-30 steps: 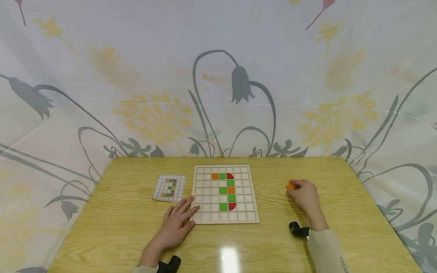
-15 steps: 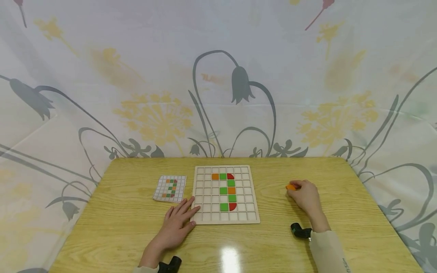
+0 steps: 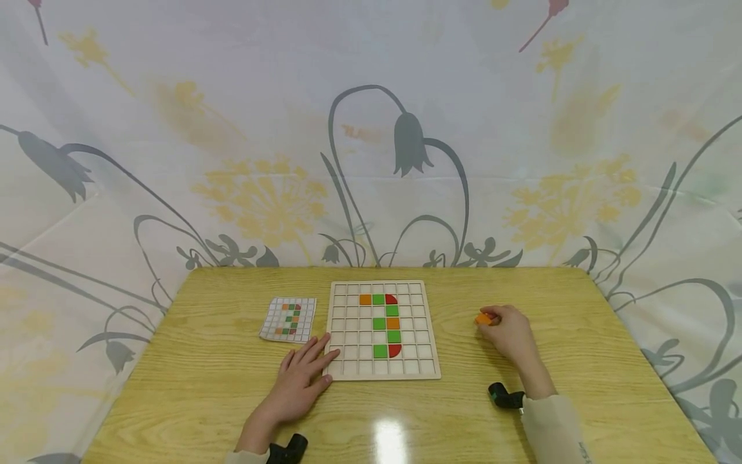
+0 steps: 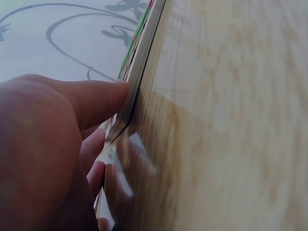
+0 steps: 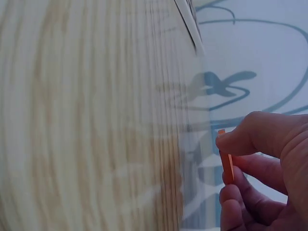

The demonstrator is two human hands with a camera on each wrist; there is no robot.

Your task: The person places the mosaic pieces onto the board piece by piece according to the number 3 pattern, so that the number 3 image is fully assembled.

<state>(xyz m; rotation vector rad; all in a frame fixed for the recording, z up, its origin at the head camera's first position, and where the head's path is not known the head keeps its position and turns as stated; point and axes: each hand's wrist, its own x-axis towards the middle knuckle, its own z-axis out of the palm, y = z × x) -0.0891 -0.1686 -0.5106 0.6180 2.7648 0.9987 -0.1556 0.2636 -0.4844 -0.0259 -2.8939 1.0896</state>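
Observation:
Between thumb and fingers, my right hand (image 3: pixel 510 332) pinches an orange tile (image 3: pixel 483 319) to the right of the board; in the right wrist view the orange tile (image 5: pixel 226 163) shows edge-on. My left hand (image 3: pixel 298 383) lies with spread, straight fingers at the lower left corner of the wooden grid board (image 3: pixel 353 367), fingertips on its rim. In the left wrist view the thumb (image 4: pixel 103 98) touches the board's edge. Several green, orange and red tiles sit in the board's cells, among them an orange tile (image 3: pixel 365 299) at the upper left and a red rounded tile (image 3: pixel 395 351) at the bottom.
A paper card (image 3: pixel 288 319) with a printed grid of coloured squares lies left of the board. All of this is on a wood-grain table (image 3: pixel 203 386). Behind it hangs a flowered cloth (image 3: pixel 278 129).
Over the last half second my right hand has shifted slightly left toward the board, carrying the orange tile. The left hand keeps its place on the board's corner.

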